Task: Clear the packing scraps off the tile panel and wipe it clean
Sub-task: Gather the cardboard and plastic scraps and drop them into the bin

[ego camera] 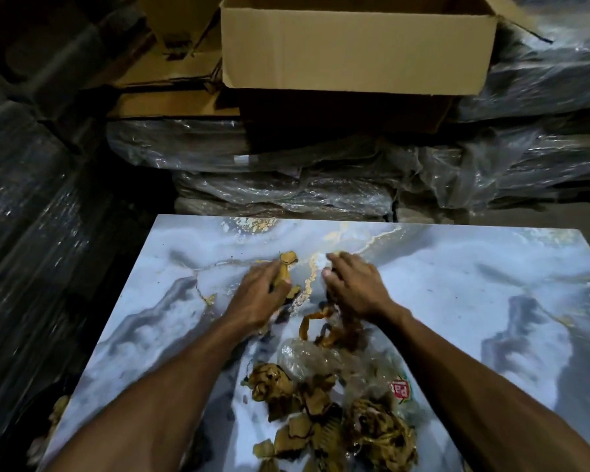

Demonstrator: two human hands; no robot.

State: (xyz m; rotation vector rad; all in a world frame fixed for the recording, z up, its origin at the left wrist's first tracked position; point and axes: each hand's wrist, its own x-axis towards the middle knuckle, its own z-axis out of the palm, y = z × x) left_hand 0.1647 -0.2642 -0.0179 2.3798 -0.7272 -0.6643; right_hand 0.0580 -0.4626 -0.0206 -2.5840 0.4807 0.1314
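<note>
A grey-blue marble-look tile panel (457, 294) with gold veins lies flat before me. Brown cardboard scraps (327, 417) and crumpled clear plastic (307, 361) are heaped on its near middle. My left hand (263, 294) lies palm down on the panel and grips a brown cardboard scrap (285, 267) that sticks out past its fingers. My right hand (353, 287) is beside it, fingers curled over darker brown strips (334, 330) that trail back toward the heap; what it holds underneath is hidden.
An open cardboard box (355, 46) stands beyond the panel on plastic-wrapped stacks (286, 185). More wrapped stacks rise at the left (24, 233) and right. A plastic wrapper with a red label (401, 390) lies in the heap. A few scraps (57, 413) lie off the panel's left edge.
</note>
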